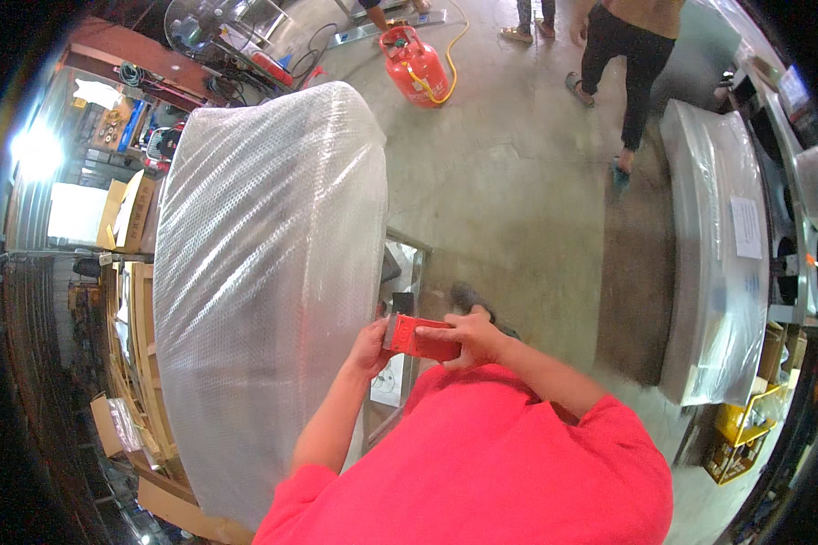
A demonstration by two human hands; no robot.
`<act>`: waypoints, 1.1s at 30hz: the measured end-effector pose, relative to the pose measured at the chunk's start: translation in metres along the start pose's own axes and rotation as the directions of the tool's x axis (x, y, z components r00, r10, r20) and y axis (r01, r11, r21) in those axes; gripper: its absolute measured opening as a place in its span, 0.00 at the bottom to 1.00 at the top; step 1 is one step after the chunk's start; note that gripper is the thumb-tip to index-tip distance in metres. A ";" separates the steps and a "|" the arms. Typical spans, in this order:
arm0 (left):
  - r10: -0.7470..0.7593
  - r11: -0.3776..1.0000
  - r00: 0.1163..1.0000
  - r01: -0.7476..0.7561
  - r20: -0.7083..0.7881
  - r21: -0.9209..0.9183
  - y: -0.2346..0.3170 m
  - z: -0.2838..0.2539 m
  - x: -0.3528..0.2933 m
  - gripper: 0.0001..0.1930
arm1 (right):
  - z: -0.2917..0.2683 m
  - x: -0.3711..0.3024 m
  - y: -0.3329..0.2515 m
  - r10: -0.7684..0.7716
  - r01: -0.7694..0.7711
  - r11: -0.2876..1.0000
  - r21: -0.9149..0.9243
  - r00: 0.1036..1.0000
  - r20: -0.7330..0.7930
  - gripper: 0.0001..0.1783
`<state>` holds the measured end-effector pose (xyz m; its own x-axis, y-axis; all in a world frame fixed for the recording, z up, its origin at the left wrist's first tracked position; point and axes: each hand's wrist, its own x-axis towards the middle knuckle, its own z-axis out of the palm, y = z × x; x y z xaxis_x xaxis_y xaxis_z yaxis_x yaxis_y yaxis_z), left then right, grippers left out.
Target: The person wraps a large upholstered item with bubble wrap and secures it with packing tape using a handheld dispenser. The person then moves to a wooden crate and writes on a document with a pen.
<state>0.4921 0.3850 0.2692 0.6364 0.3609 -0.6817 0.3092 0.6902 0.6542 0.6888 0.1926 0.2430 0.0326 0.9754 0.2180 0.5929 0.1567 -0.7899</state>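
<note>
I see right hand [478, 340] closed round red block [424, 338]; left hand [368, 350] at its grey end [392, 332], closure unclear; probably stiff, light; best held by long sides.

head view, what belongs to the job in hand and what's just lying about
Job: red box-like thing, held by left hand and right hand; probably bubble-wrapped bundle beside them.

Lying about, seemingly: red gas cylinder, cardboard box, plastic-wrapped bundle at right.
</note>
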 end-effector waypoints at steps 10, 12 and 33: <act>-0.027 0.974 0.989 0.059 -0.147 0.220 0.111 -0.007 0.068 0.13 | -0.038 0.102 0.062 -0.122 0.139 0.985 0.105 0.980 -0.154 0.50; -0.037 0.994 0.999 0.040 -0.032 0.098 0.127 -0.005 0.074 0.13 | -0.047 0.118 0.077 -0.156 0.172 0.981 0.094 0.975 -0.159 0.49; 0.353 0.739 0.830 0.036 -0.432 0.673 0.126 0.061 0.066 0.15 | -0.092 0.130 0.119 -0.326 0.294 0.924 0.245 0.940 0.099 0.54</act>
<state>0.6157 0.4578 0.3268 0.3319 0.8142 -0.4764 0.7272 0.1009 0.6790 0.8372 0.3240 0.2302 -0.2424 0.8815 0.4053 0.3597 0.4696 -0.8063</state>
